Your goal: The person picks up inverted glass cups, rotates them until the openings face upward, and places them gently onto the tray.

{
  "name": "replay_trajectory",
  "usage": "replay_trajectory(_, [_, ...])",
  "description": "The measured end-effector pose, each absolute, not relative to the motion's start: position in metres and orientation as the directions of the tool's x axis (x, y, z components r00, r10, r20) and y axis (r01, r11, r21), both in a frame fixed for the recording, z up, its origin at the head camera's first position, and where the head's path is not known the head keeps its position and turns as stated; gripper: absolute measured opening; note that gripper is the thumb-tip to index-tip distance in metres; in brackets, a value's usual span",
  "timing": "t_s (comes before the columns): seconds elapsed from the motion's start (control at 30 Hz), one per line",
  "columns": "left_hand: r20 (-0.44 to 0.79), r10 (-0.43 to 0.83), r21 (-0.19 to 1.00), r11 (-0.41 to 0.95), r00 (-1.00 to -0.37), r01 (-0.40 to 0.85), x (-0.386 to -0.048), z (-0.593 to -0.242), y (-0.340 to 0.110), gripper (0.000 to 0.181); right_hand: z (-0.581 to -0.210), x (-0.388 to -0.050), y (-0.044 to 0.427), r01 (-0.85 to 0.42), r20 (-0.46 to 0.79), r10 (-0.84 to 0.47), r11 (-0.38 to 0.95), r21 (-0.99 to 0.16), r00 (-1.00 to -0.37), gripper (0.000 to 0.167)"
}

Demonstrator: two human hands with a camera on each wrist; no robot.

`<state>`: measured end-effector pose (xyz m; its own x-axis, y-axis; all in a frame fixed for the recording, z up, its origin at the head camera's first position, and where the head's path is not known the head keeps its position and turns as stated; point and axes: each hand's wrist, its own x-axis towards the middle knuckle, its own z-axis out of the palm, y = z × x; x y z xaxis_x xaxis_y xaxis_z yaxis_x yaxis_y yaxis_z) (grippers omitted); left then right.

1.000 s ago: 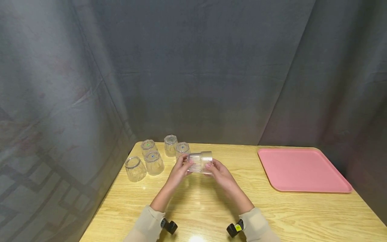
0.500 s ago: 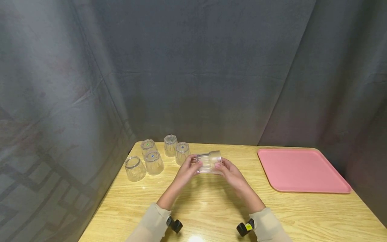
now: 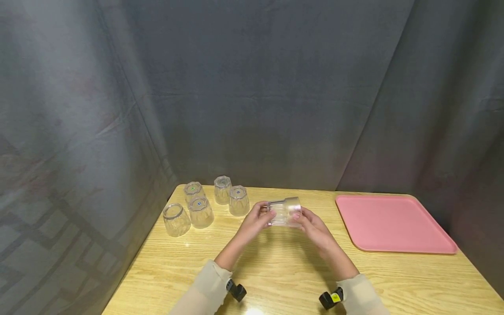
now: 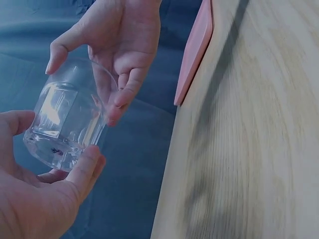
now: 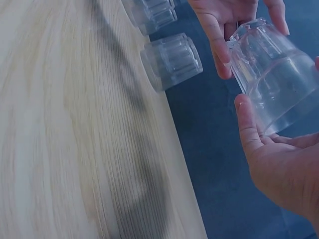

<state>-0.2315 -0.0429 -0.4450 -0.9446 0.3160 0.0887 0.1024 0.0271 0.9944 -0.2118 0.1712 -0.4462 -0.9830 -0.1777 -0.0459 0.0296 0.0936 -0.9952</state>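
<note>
Between both hands a clear faceted drinking glass (image 3: pixel 282 212) lies on its side above the table, its base toward the left and its rim toward the right. My left hand (image 3: pixel 255 221) grips the base end with thumb and fingers, as the left wrist view shows around the glass (image 4: pixel 62 127). At the rim end my right hand (image 3: pixel 315 229) holds the glass between its thumb and fingers. In the right wrist view the right thumb (image 5: pixel 245 117) lies against the side of the glass (image 5: pixel 274 74).
Several more clear glasses stand at the back left; one (image 3: pixel 239 201) is upside down nearest the hands, and another (image 3: pixel 176 220) is at the table's left edge. A pink tray (image 3: pixel 395 223) lies at the right of the wooden table (image 3: pixel 275 271). A grey curtain (image 3: pixel 256 87) hangs behind.
Both hands have moved to the right with the drinking glass held between them. The standing glass behind the left hand, partly covered before, is now in full view.
</note>
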Motion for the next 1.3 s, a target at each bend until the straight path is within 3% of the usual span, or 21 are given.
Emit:
replay_trajectory(0.4, [0.086, 0.359, 0.994, 0.038, -0.929, 0.107, -0.236, -0.450, -0.017, 0.056, -0.445, -0.208, 0.202, 0.059, -0.074, -0.158, 0.099, -0.993, -0.985, 0.071])
replay_trajectory(0.63, [0.060, 0.380, 0.991, 0.091, -0.923, 0.102, -0.242, -0.453, -0.007, 0.056, -0.436, -0.206, 0.233, 0.044, -0.066, -0.119, 0.183, -0.982, -0.991, 0.076])
replay_trajectory(0.87, [0.057, 0.421, 0.981, 0.146, -0.905, 0.129, -0.249, -0.458, 0.004, 0.055, -0.430, -0.203, 0.263, 0.014, -0.033, -0.086, 0.212, -0.977, -0.996, 0.068])
replay_trajectory(1.17, [0.042, 0.419, 0.975, 0.180, -0.907, 0.129, -0.252, -0.459, 0.033, 0.054, -0.422, -0.201, 0.300, 0.077, -0.093, -0.020, 0.401, -0.913, -0.995, 0.087])
replay_trajectory(1.3, [0.024, 0.419, 0.958, 0.251, -0.907, 0.141, -0.253, -0.460, 0.045, 0.053, -0.419, -0.200, 0.315, 0.071, -0.075, 0.007, 0.432, -0.899, -0.997, 0.086])
